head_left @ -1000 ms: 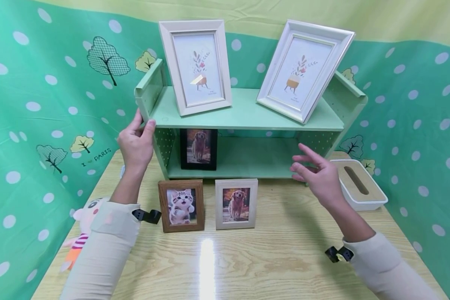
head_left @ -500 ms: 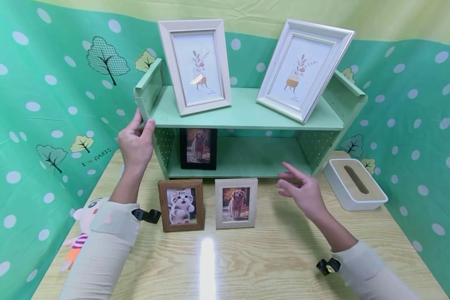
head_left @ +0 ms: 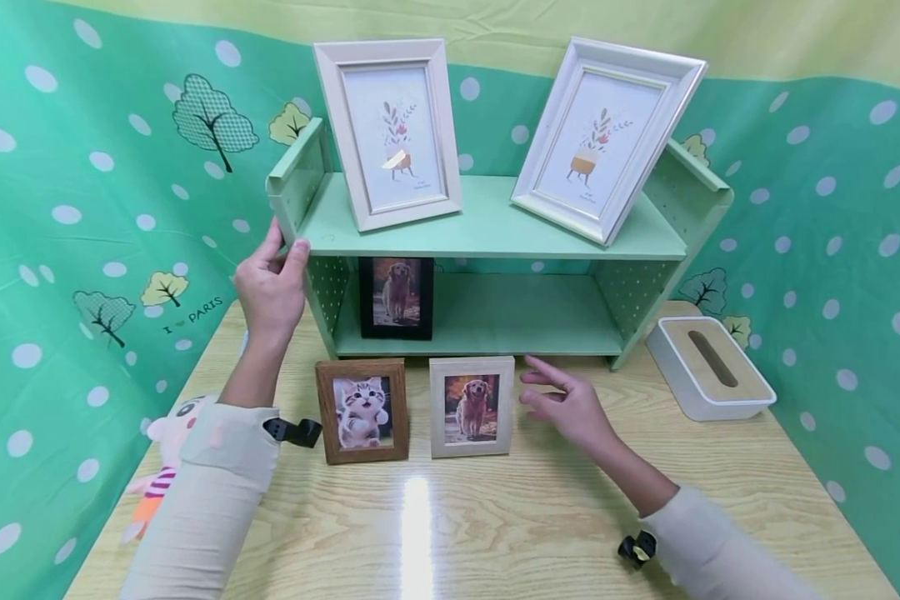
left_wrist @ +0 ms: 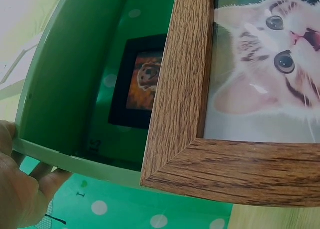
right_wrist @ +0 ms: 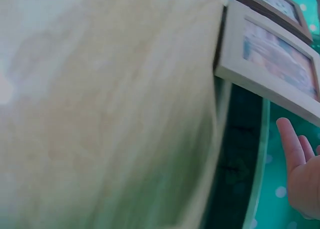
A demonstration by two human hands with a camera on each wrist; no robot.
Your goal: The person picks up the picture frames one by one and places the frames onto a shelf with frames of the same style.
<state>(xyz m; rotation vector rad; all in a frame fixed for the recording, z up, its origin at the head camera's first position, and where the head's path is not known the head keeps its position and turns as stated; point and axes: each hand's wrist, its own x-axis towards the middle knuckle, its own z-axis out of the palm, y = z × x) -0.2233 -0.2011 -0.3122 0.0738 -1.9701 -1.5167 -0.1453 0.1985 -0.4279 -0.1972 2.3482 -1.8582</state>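
Note:
My left hand (head_left: 272, 287) grips the left side panel of a green two-tier shelf (head_left: 495, 242), its thumb on the front edge; the left wrist view shows those fingers (left_wrist: 52, 184) around the panel. Just right of a small whitish picture frame (head_left: 472, 450) with a dog photo is my right hand (head_left: 570, 408), fingers loosely extended and holding nothing. That frame stands upright on the table beside a brown wooden picture frame (head_left: 330, 417) with a kitten photo. On the lower tier, at the left, stands a black picture frame (head_left: 427, 300) with a dog photo.
Two larger white picture frames, a left one (head_left: 348, 142) and a tilted right one (head_left: 540, 133), stand on the top tier. A white tissue box (head_left: 727, 408) with a wooden lid sits right of the shelf. Behind my left forearm lies a plush toy (head_left: 167, 442). A patterned cloth hangs behind.
My right hand has moved left and down, from in front of the shelf's right side to beside the whitish frame. My left hand stays on the panel.

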